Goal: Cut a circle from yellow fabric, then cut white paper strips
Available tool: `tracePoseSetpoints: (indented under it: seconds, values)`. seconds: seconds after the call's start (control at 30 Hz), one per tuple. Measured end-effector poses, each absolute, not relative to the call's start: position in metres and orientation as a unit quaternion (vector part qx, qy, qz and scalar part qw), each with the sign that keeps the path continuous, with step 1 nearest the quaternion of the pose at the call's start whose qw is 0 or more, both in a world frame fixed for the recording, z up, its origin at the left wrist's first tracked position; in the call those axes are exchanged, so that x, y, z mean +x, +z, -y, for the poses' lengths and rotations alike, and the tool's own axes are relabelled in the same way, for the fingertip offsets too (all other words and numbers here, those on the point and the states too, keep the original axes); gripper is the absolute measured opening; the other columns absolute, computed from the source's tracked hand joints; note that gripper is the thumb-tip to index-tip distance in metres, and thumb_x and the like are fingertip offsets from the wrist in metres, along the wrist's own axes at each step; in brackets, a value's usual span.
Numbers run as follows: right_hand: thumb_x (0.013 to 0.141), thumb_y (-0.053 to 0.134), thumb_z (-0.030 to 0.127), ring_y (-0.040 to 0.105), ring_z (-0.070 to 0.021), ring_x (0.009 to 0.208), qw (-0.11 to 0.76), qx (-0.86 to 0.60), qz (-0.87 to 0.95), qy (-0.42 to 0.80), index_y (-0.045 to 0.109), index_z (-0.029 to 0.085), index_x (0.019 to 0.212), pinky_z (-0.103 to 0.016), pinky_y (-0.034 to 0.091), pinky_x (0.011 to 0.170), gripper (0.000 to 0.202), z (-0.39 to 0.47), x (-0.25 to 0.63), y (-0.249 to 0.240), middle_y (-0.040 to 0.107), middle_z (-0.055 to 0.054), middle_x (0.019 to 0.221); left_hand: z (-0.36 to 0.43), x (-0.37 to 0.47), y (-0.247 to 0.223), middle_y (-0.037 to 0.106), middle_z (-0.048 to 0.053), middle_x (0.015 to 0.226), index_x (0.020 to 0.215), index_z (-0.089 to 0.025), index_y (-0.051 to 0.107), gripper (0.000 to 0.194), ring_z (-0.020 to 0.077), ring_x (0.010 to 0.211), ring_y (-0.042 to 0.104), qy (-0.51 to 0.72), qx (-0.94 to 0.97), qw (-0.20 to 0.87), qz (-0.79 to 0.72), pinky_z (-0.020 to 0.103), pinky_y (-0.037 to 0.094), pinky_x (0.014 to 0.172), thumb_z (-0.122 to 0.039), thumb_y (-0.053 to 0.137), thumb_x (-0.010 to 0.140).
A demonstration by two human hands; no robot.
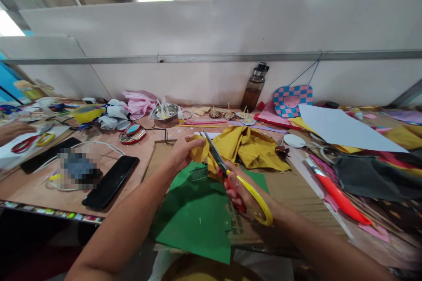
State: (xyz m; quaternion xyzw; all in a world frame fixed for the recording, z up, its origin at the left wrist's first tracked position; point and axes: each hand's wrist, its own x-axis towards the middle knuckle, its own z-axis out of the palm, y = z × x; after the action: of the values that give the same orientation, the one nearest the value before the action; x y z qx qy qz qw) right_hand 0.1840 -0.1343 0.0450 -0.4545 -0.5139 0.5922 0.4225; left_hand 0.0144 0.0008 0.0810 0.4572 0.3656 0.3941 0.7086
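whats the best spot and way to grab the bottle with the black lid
The bottle is probably best held around its rounded body, below the black lid, coming from the front, above the small fan-like pieces: it stands on its base with the white panel behind.

Scissors (218, 158) pair shiny metal blades with glossy plastic handles against creased, matt yellow cloth (265, 151). The green sheet (198, 228) looks like smooth, dull paper; the cardboard (296, 204) is matt and faintly ribbed. A phone (110, 183) shows glossy black, a bowl (168, 119) gleaming metal, a bottle (253, 91) smooth, see-through walls.
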Motion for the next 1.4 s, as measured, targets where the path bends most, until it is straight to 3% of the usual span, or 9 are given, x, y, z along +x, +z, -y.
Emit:
tracePoseSetpoints:
  seconds: [0.67, 0.8, 1.1, 1.4]
  values:
    - [0.088, 0.046, 0.080, 0.029, -0.0088, 0.054, 0.414, -0.471, 0.547, 0.554, 0.051, 0.025, 0.097, -0.021, 0.024, 0.044, 0.057, 0.1340, 0.1866, 0.0477, 0.039, 0.004, 0.072, -0.0060, 0.0099, 0.0819, 0.070, 0.003, 0.063, 0.066, -0.014, 0.071, 0.029, 0.0132, 0.053, 0.064, 0.374, 0.471, 0.701, -0.383, 0.021, 0.051, 0.052, -0.023, 0.091, 0.046]
    - [0.087, 0.047, 0.082, 0.034, -0.0094, 0.055, 0.411, -0.473, 0.553, 0.549, 0.051, 0.025, 0.095, -0.021, 0.029, 0.045, 0.058, 0.1339, 0.1862, 0.0486, 0.040, 0.003, 0.074, -0.0077, 0.0093, 0.0822, 0.071, 0.002, 0.064, 0.067, -0.014, 0.072, 0.032, 0.0133, 0.055, 0.065, 0.388, 0.471, 0.702, -0.368, 0.021, 0.052, 0.053, -0.024, 0.092, 0.044]
    - [0.087, 0.047, 0.082, 0.032, -0.0078, 0.055, 0.412, -0.478, 0.514, 0.581, 0.052, 0.025, 0.099, -0.017, 0.029, 0.043, 0.058, 0.1376, 0.1819, 0.0530, 0.039, 0.004, 0.075, -0.0081, 0.0100, 0.0833, 0.072, 0.002, 0.065, 0.068, -0.014, 0.072, 0.037, 0.0131, 0.055, 0.065, 0.403, 0.446, 0.709, -0.368, 0.021, 0.052, 0.053, -0.026, 0.094, 0.042]
    - [0.090, 0.042, 0.080, 0.031, -0.0086, 0.054, 0.414, -0.446, 0.555, 0.567, 0.051, 0.025, 0.105, -0.019, 0.028, 0.042, 0.057, 0.1338, 0.1861, 0.0462, 0.038, 0.004, 0.075, -0.0036, 0.0117, 0.0841, 0.069, 0.002, 0.061, 0.063, -0.014, 0.070, 0.030, 0.0117, 0.052, 0.063, 0.374, 0.471, 0.698, -0.388, 0.020, 0.049, 0.049, -0.026, 0.091, 0.046]
